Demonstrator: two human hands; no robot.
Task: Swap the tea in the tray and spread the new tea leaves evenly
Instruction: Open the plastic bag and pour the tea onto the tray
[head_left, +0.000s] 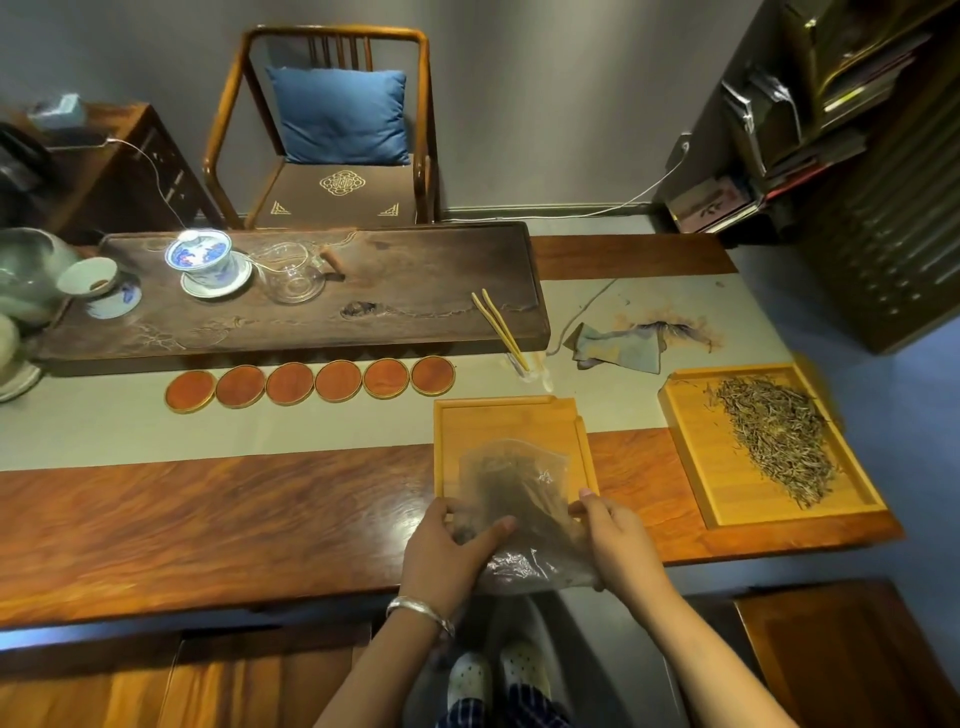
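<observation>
A clear plastic bag (519, 499) with dark tea leaves inside lies tilted over the near edge of a light bamboo tray (509, 421) in front of me. My left hand (447, 551) grips the bag's left side, thumb on top. My right hand (613, 540) pinches its right edge. The tray's far half shows bare wood. A second bamboo tray (696, 457) at the right holds a pile of pale green tea leaves (779, 436).
A dark wooden tea board (415, 291) at the back carries a blue-white lidded cup (202, 260) and a glass pitcher (293, 275). Several round orange coasters (311, 384) line its front. Bamboo tongs (501, 327) and a folded cloth (618, 348) lie between. A chair stands beyond.
</observation>
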